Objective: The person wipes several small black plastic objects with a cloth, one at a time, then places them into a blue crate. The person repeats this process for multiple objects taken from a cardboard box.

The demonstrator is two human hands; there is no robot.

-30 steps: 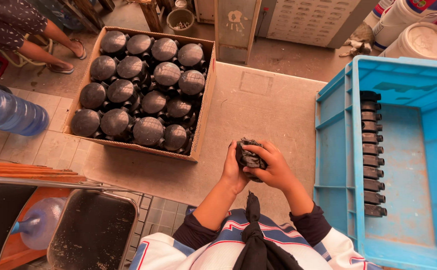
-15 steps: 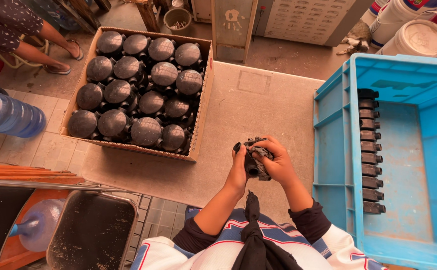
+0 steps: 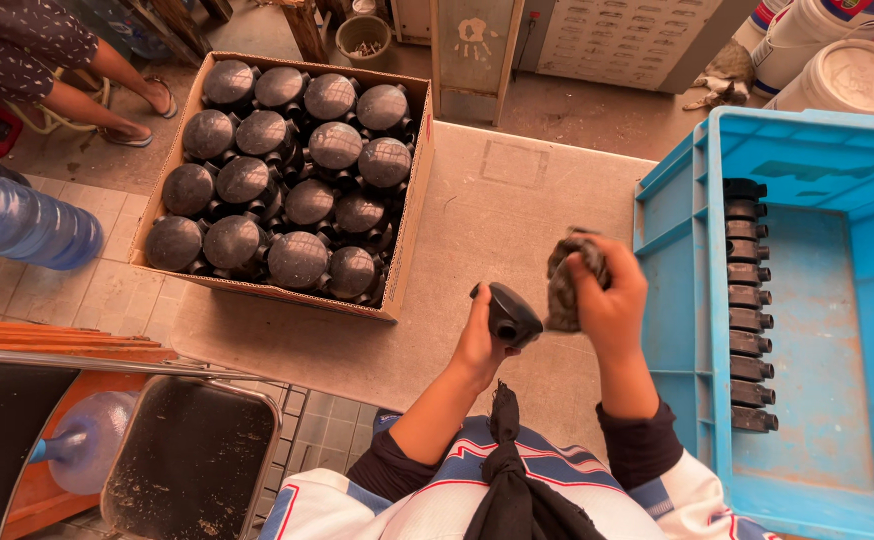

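Left hand [image 3: 479,345] grips a black part [image 3: 510,314], its long axis toward 2 o'clock. Right hand [image 3: 612,300], at its 3 o'clock, is closed on a grey rag [image 3: 563,285] touching the part.

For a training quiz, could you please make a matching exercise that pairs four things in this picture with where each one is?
Things:
1. black part with a round opening
2. grey rag
3. round black pieces
4. row of black parts

Places:
A. in the blue crate
B. in the left hand
C. in the cardboard box
D. in the right hand

Pairs: 1-B, 2-D, 3-C, 4-A
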